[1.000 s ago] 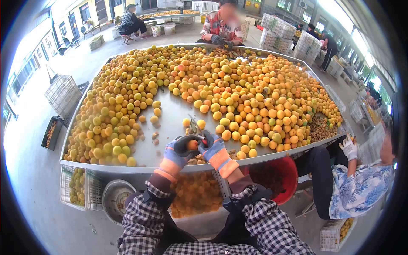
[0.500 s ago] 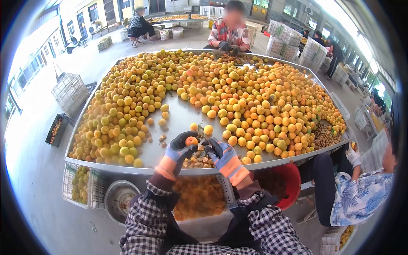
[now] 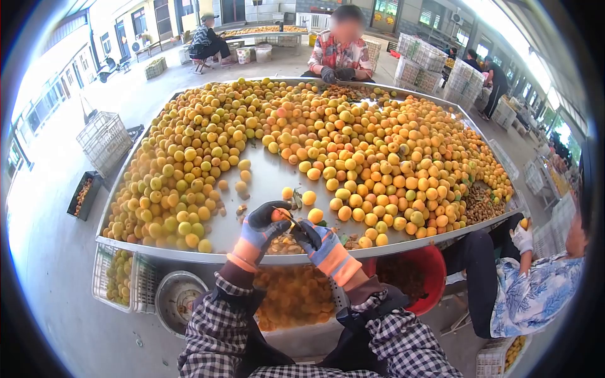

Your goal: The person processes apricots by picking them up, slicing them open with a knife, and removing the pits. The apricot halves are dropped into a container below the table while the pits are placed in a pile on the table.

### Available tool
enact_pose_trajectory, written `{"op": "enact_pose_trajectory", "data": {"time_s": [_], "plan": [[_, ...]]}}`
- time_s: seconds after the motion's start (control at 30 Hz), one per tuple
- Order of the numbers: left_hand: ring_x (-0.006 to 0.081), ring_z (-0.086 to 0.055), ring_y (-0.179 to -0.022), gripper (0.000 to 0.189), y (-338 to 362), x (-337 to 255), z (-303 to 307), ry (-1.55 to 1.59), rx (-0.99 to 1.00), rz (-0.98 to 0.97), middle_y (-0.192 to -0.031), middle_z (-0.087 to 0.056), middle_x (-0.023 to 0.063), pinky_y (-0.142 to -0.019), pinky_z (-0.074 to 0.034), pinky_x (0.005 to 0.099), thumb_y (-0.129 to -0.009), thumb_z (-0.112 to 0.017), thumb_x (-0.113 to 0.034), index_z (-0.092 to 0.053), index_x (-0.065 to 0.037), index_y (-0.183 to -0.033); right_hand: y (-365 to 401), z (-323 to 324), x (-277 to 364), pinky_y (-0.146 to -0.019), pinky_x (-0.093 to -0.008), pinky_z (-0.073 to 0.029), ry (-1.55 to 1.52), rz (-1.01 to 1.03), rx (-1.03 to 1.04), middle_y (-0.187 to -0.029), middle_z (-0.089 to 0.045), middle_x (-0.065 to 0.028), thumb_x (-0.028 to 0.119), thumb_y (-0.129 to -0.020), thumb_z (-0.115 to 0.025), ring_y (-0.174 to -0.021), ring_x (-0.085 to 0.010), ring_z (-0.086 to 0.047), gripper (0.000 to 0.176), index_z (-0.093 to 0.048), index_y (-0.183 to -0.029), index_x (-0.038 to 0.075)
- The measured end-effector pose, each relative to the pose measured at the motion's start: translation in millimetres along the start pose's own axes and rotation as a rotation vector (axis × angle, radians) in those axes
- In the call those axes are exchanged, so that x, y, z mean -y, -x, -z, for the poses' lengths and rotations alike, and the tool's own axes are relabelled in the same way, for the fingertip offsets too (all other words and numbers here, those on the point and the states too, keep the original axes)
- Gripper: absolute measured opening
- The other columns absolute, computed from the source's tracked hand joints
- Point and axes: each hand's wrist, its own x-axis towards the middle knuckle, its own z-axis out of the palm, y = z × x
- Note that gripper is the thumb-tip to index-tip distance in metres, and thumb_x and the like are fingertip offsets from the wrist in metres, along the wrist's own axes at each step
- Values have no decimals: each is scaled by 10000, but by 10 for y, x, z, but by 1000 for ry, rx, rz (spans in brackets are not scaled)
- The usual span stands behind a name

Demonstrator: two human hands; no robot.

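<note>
Both hands wear gloves with black fingers and blue and orange cuffs. My left hand [image 3: 265,222] is closed around an orange-red apricot [image 3: 279,215] at the table's near edge. Beside it, my right hand [image 3: 312,238] pinches a thin tool [image 3: 288,218], whose tip meets that fruit; its exact shape is too small to tell. Just beyond the hands, a few loose apricots [image 3: 309,198] rest on the metal table [image 3: 268,173] near a leaf. Cut fruit pieces [image 3: 285,245] lie beneath and between the hands.
Apricots [image 3: 391,157] are heaped across the table. Below its near edge are a crate of fruit halves [image 3: 296,299], a red tub [image 3: 435,280], a metal basin [image 3: 179,293] and a white crate [image 3: 142,280]. One person [image 3: 340,53] faces me; another [image 3: 535,283] sits at right.
The leaf by my hands now lies on the table, and another apricot shows beside my right hand. The thin tool has come against the held fruit. My right hand has shifted slightly down.
</note>
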Motion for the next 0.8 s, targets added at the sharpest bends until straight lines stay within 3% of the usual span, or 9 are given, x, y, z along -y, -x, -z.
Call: {"op": "enact_pose_trajectory", "data": {"time_s": [0.2, 0.5, 0.57, 0.7, 0.77, 0.8], "plan": [[87, -576, -927, 325, 57, -47, -42, -20, -4, 33, -961, -638, 13, -842, -475, 236, -824, -680, -35, -608, -10, -1139, 12, -139, -49, -692, -426, -486, -62, -16, 57, -861, -620, -186, 115, -855, -583, -843, -388, -600, 221, -549, -1065, 52], [110, -572, -983, 416, -43, -74, -46, 181, 5, 45, -1041, -643, 49, -879, -470, 261, -793, -726, -69, -578, 6, -1174, -36, -36, -25, -694, -436, -481, 34, 31, 6, -896, -612, -194, 124, -858, -584, -845, -391, -595, 242, -538, -1080, 39], [123, -572, -1003, 462, -65, 63, 79, -115, 29, -103, -1075, -633, 62, -882, -471, 264, -765, -757, -72, -569, 17, -1177, -29, -22, 1, -691, -439, -478, 54, 50, 15, -901, -610, -195, 125, -857, -587, -843, -391, -594, 247, -536, -1083, 38], [150, -581, -1014, 415, 33, -24, -70, -188, 20, -77, -1089, -622, 78, -886, -464, 276, -849, -686, -160, -543, 4, -1202, 40, -217, -98, -722, -441, -481, -14, -35, 14, -927, -609, -208, 138, -857, -595, -877, -409, -585, 283, -529, -1111, 35], [159, -593, -964, 395, 101, 89, -254, 292, -131, 40, -1075, -625, 82, -866, -471, 284, -895, -634, -259, -544, 8, -1172, 7, -334, -132, -734, -441, -483, -52, -39, -17, -934, -609, -213, 147, -859, -596, -886, -416, -583, 296, -526, -1124, 34], [159, -592, -946, 407, 120, 88, -313, 373, -152, 87, -1065, -626, 84, -866, -467, 287, -926, -579, -328, -552, 7, -1154, -19, -354, -126, -744, -439, -484, -36, -4, -39, -938, -609, -215, 150, -863, -590, -896, -417, -582, 304, -523, -1137, 35]]}}
